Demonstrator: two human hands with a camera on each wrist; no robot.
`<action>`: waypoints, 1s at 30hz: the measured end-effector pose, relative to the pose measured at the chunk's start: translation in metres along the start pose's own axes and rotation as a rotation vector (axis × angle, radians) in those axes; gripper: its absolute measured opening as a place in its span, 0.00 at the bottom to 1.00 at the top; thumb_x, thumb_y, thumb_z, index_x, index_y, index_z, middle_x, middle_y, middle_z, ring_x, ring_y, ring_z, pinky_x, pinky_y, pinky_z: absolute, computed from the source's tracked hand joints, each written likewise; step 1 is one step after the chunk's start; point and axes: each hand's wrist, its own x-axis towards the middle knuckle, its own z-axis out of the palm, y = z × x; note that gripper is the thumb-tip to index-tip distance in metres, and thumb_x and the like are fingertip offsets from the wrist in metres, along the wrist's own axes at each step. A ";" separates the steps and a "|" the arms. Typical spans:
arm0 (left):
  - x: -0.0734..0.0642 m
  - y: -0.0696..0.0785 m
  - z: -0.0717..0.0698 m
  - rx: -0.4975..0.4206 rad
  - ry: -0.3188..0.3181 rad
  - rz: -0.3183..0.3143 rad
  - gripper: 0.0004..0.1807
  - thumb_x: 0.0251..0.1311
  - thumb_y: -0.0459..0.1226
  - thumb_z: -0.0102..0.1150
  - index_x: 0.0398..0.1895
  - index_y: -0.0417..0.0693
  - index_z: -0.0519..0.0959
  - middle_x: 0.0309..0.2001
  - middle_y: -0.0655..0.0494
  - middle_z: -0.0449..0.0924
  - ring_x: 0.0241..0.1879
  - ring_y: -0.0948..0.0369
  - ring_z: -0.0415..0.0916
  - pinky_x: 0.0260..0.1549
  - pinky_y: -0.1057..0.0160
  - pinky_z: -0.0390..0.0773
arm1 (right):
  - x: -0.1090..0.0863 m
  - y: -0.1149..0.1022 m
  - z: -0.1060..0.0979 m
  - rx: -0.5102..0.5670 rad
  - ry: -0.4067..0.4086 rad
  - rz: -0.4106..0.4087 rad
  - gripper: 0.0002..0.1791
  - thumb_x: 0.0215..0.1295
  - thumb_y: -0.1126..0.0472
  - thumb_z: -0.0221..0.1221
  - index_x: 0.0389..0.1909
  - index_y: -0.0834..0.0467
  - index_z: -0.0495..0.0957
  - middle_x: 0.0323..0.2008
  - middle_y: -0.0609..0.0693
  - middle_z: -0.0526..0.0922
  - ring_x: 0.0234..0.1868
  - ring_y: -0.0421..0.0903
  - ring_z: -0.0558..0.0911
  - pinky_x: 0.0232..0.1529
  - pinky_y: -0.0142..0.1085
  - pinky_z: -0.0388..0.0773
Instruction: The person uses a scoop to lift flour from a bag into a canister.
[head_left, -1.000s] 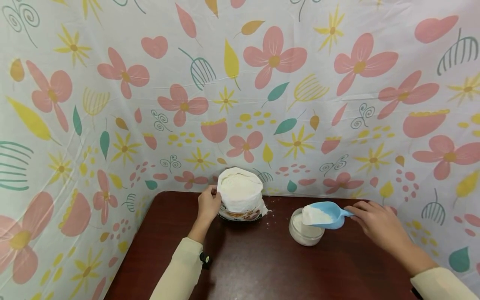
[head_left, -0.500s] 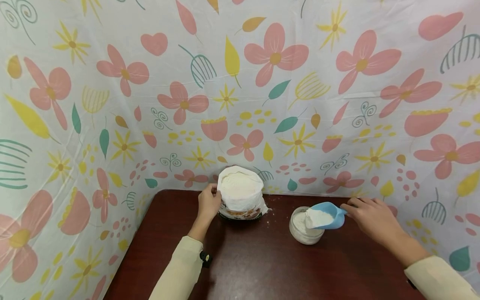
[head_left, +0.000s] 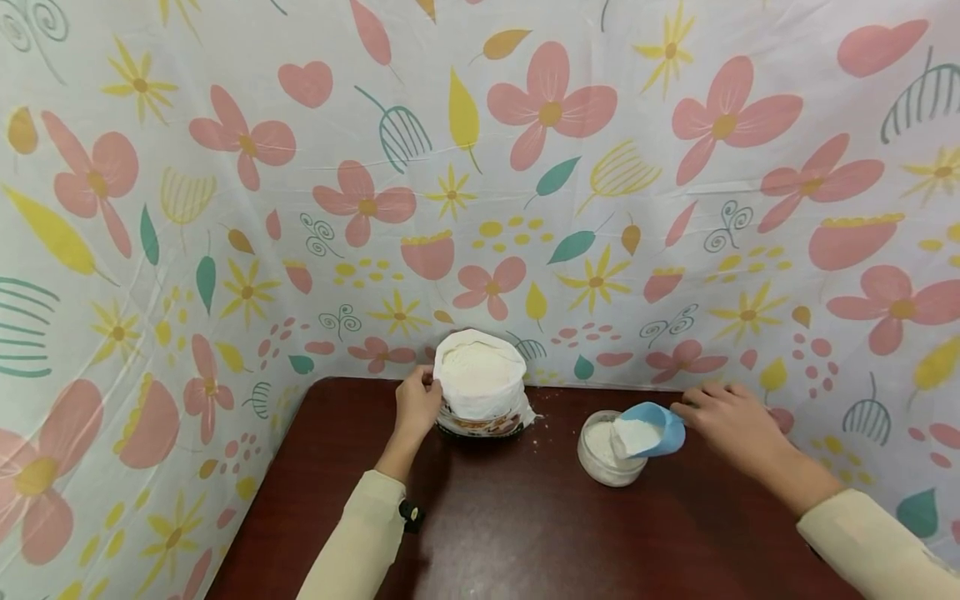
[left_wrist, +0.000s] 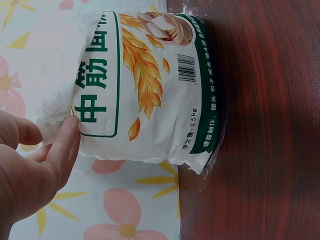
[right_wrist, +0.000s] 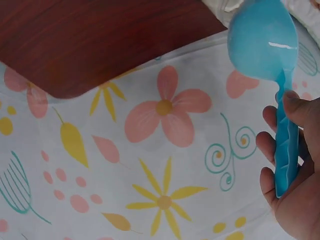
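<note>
An opened white bag [head_left: 487,407] of flour stands at the table's back edge, its rolled-down top showing flour inside. My left hand [head_left: 417,408] pinches the left rim of the bag; in the left wrist view, thumb and fingers of that hand [left_wrist: 40,167] hold its folded edge, and the printed front [left_wrist: 142,90] faces the camera. A clear round tub [head_left: 609,477] with flour in it sits to the right. Over that tub, my right hand [head_left: 738,433] grips the handle of a blue scoop [head_left: 666,427], tilted, with flour [head_left: 633,437] at its mouth.
The dark red-brown table [head_left: 510,525] carries spilled flour specks between bag and tub. A flower-patterned white cloth [head_left: 450,275] hangs directly behind the table and along its left side.
The right hand and scoop have shifted slightly left and tipped further, with the scoop's mouth lower over the tub. My left hand stays on the bag.
</note>
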 end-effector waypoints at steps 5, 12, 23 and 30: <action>0.000 -0.001 0.000 0.010 0.000 -0.002 0.15 0.73 0.32 0.53 0.58 0.36 0.80 0.42 0.42 0.81 0.34 0.55 0.85 0.32 0.60 0.89 | 0.007 0.003 0.001 -0.042 -0.007 -0.057 0.21 0.41 0.70 0.80 0.40 0.53 0.89 0.39 0.52 0.86 0.40 0.54 0.83 0.29 0.43 0.71; 0.000 0.000 -0.001 0.021 -0.007 -0.005 0.16 0.74 0.33 0.53 0.59 0.37 0.79 0.42 0.42 0.81 0.33 0.55 0.85 0.32 0.60 0.89 | 0.014 0.005 0.001 -0.061 -0.009 -0.089 0.23 0.39 0.70 0.80 0.39 0.52 0.88 0.38 0.51 0.85 0.39 0.53 0.82 0.27 0.42 0.68; 0.000 0.000 -0.001 0.017 -0.016 -0.014 0.16 0.74 0.33 0.52 0.60 0.36 0.78 0.43 0.42 0.81 0.34 0.54 0.85 0.33 0.60 0.89 | 0.022 0.002 -0.004 -0.118 -0.062 -0.083 0.20 0.43 0.69 0.80 0.39 0.51 0.88 0.39 0.50 0.85 0.41 0.53 0.82 0.32 0.46 0.76; 0.000 0.000 0.000 0.012 -0.018 -0.011 0.17 0.74 0.33 0.52 0.61 0.36 0.78 0.43 0.41 0.81 0.34 0.55 0.84 0.33 0.60 0.89 | 0.024 0.003 -0.005 -0.124 -0.083 -0.087 0.19 0.47 0.68 0.79 0.40 0.51 0.89 0.40 0.51 0.86 0.43 0.54 0.83 0.34 0.48 0.78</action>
